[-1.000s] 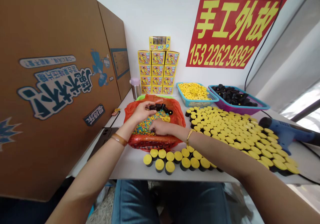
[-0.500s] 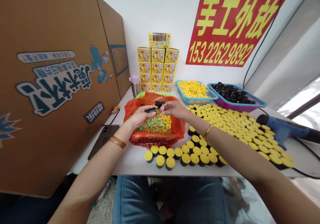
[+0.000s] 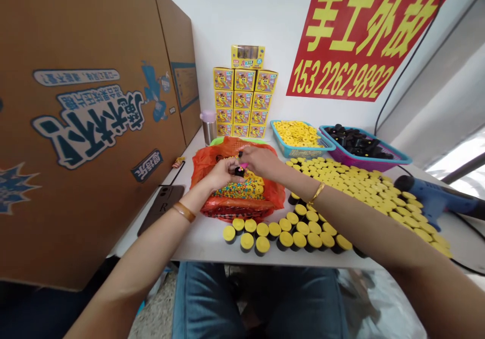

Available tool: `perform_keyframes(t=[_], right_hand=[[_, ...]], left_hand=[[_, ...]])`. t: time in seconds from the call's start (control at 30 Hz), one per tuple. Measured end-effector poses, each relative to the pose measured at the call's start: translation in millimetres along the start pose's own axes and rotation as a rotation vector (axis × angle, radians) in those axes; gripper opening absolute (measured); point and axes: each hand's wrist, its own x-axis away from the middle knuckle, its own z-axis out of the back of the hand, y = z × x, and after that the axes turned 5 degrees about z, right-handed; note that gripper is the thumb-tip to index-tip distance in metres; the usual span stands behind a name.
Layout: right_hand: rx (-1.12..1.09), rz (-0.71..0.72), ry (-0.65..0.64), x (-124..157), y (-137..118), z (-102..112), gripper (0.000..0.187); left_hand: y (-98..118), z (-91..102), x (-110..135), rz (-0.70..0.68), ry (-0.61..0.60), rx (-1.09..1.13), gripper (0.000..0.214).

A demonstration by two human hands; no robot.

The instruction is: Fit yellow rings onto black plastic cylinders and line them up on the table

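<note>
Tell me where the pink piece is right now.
In the head view, the pink piece is near the centre, in the right hand, beside the black cup in the left hand, above colourful beads.

Faded blue denim trousers (image 3: 207,298) show below the worktop (image 3: 191,250); above it, a broad, smooth brown bangle (image 3: 184,211) rings the left wrist, a slender gold-coloured bracelet (image 3: 317,193) the right.

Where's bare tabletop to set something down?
Front left: tabletop shows bare between the phone, the red-orange bag and the nearest yellow-topped cups. Crowded: the right side, packed with those cups, and the back, with yellow boxes and baskets.
</note>
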Motion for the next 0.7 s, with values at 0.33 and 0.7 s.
perform_keyframes(t=[0.33,0.7], right_hand=[[0.134,0.021,0.003,-7.8,-0.4,8.9,0.019],[-0.244,-0.361,-0.192,5.0,39.4,-60.7,0.016]], left_hand=[[-2.5,3.0,-0.7,-0.03,-0.019,0.0,0.047],[-6.7,8.2,-2.8,-0.064,0.278,-0.173,0.037]])
